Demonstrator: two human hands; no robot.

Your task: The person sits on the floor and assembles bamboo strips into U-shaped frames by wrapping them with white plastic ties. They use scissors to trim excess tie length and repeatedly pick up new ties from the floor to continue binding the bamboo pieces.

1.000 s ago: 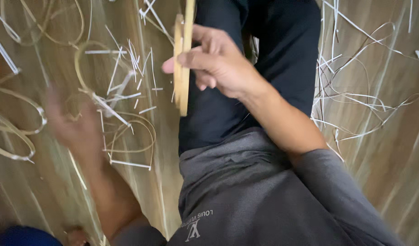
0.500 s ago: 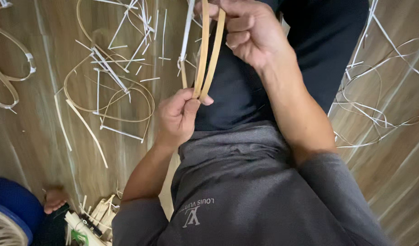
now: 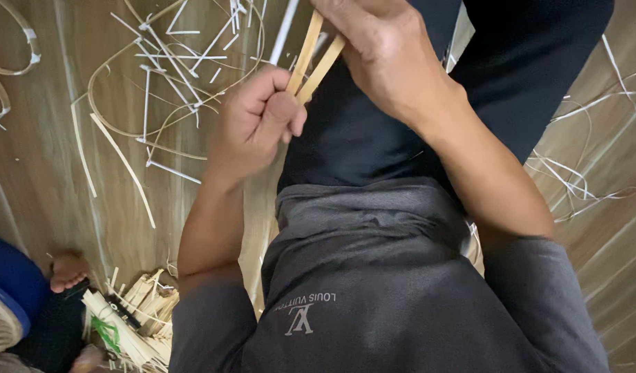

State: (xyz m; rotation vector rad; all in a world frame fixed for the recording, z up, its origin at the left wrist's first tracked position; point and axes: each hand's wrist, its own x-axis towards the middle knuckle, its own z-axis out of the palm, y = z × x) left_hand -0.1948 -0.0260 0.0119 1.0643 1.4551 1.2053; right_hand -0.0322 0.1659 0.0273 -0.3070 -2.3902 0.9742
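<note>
Since earlier: both my hands have drawn closer over my lap, and my left hand (image 3: pixel 259 121) has slid up the strips until it sits just below my right.
Floor: wood-grain floor (image 3: pixel 41 173) runs under everything, spread on both sides of my legs.
Clothing: my grey shirt (image 3: pixel 373 290) fills the lower middle; my dark trousers (image 3: pixel 373 131) lie beyond it, under the hands.
Right hand: my right hand (image 3: pixel 387 52) is clenched over the upper part of the bamboo strips (image 3: pixel 311 65), knuckles toward the camera, its fingertips hidden.
Left hand: it grasps the lower end of the same strips, thumb pressed across them, fingers curled behind.
Strips: two flat tan slats, side by side and slightly splayed, slanting up and to the right between my hands, above my left thigh.
Bundle: a tied bundle of short cut sticks (image 3: pixel 135 321) lies at lower left, near a bare foot (image 3: pixel 68 271).
Scraps: thin pale shavings and curled slivers (image 3: pixel 166 76) litter the floor left of my hands; more slivers (image 3: pixel 580 179) lie on the right.
</note>
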